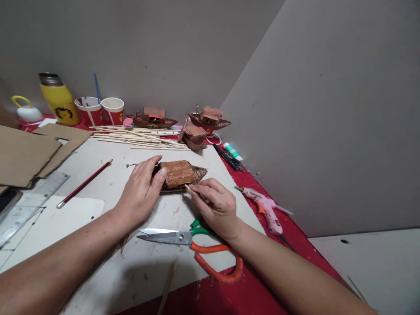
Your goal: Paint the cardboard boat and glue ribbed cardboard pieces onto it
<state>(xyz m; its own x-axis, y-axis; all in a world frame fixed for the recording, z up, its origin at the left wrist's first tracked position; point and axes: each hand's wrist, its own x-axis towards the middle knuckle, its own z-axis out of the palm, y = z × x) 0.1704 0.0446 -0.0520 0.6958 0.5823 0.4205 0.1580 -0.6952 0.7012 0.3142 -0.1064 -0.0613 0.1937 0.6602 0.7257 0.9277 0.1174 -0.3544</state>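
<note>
A small brown model boat (179, 173) with a ridged, curved roof lies on a white board in the middle. My left hand (141, 188) is wrapped round its left end, thumb on the roof and fingers behind. My right hand (216, 203) pinches a short pale stick (187, 187) between thumb and forefinger, its tip against the near side of the boat. Just below my right hand lie open scissors (182, 237) with green and orange handles.
Wooden sticks (141, 136), finished-looking model boats (210, 118), paper cups (112, 109) and a yellow bottle (61, 100) stand along the back. Cardboard (26, 153), a ruler (36, 201) and a pencil (84, 183) are left; a pink glue gun (265, 208) is right.
</note>
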